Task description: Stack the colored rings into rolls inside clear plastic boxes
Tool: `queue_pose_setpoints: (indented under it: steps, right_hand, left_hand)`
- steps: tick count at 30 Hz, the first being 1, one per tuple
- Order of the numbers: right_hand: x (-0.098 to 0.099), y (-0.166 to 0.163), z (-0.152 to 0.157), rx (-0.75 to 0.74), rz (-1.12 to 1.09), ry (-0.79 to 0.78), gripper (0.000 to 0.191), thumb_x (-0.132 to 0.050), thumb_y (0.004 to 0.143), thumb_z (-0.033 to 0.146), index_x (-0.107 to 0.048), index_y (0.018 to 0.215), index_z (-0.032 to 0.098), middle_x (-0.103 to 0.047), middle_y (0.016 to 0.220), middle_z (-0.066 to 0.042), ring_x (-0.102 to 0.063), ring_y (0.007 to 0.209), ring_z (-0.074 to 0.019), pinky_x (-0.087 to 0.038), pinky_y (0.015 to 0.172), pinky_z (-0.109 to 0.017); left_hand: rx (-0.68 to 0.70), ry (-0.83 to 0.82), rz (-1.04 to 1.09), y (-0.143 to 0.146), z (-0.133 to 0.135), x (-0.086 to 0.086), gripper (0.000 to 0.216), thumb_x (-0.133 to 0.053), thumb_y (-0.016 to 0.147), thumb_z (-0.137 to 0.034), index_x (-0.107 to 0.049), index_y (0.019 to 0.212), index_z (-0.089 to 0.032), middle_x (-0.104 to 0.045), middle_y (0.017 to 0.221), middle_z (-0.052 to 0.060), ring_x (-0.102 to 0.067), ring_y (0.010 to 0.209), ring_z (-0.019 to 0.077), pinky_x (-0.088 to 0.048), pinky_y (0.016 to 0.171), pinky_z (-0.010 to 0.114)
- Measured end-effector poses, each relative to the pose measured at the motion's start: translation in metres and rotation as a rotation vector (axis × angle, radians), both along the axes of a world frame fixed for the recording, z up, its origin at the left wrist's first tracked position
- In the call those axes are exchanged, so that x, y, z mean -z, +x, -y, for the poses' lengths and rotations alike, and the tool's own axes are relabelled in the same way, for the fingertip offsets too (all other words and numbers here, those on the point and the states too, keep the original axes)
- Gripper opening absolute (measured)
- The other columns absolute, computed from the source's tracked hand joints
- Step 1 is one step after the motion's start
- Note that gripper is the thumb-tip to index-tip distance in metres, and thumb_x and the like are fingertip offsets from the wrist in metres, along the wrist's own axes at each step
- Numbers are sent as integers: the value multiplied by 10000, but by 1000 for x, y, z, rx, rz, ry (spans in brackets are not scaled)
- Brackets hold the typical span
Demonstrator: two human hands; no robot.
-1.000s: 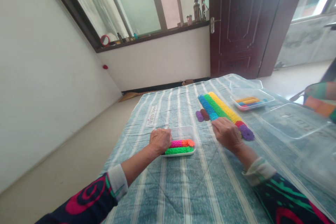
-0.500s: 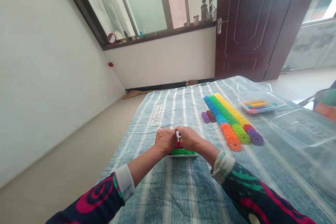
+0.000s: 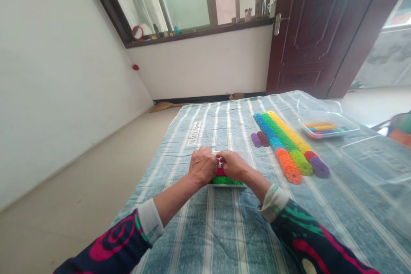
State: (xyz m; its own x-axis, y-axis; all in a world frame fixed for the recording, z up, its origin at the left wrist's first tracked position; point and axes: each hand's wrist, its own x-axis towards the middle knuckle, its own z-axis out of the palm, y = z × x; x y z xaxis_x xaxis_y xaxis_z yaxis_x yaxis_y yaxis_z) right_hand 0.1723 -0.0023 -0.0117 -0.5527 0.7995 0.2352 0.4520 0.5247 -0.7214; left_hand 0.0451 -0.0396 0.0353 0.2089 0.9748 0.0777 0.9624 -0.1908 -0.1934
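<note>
A shallow, clear plastic box (image 3: pixel 250 158) lies on the bed under both hands. Along its near side runs a row of green notched discs (image 3: pixel 228 181), with a dark pink piece (image 3: pixel 221 172) just behind. My left hand (image 3: pixel 203 166) is closed at the box's left end, fingers curled over the inside. From the right, my right hand (image 3: pixel 233 165) reaches over the box with thumb and forefinger pinched close to the left fingertips. Whatever the fingers grip is hidden behind them.
Long rows of blue, green, yellow and orange notched discs (image 3: pixel 282 141) lie to the right. Left of them are short purple (image 3: pixel 256 140) and brown stacks (image 3: pixel 263 138). A clear box (image 3: pixel 327 130) with coloured pieces and a clear lid (image 3: pixel 369 154) rest farther right on the striped sheet (image 3: pixel 221 231).
The view has shifted slightly. My right fingertips have drawn a little apart from my left hand, and more of the dark pink piece shows. Both hands stay over the box.
</note>
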Motion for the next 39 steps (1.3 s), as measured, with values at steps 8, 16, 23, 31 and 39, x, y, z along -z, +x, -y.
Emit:
queue_pose_setpoints:
  steps: [8,16,23,31,39]
  right_hand:
    - [-2,1,4,3,45,2,44,-632,764,145,-647,753,185,-707,831,-47,-611,787,-195,-370,665,-263]
    - [-1,3,5,19,73,19,73,-615,791,122,-663,794,176,-709,861,-55,-608,805,-182,-375,687,-251]
    - [-2,1,5,9,120,71,153,-543,818,75,-640,783,187,-701,868,-44,-599,823,-171,-361,692,-245]
    - [-2,0,6,10,162,151,73,-588,829,137,-640,825,189,-663,859,-42,-583,812,-172,-364,684,-251]
    - [-3,1,7,14,193,146,52,-619,826,203,-620,778,183,-638,797,-26,-562,760,-166,-354,668,-260]
  left_hand:
    - [-16,66,235,-18,-2,-5,167,-581,807,-259,-706,834,-152,-645,926,132,-546,997,302,-426,853,405]
    - [-63,57,702,-42,-11,7,211,-582,767,-218,-692,937,-159,-691,991,70,-622,969,217,-490,890,339]
    - [-42,-144,1006,-47,-6,16,567,-663,626,-224,-629,1184,-128,-706,1120,77,-652,1040,245,-537,823,299]
    - [-85,-146,1018,-43,-12,23,606,-617,581,-175,-619,1184,-119,-709,1073,68,-647,1001,255,-479,933,340]
    - [-111,-172,1089,-45,-14,30,588,-621,623,-235,-603,1195,-101,-723,881,39,-675,872,246,-523,805,330]
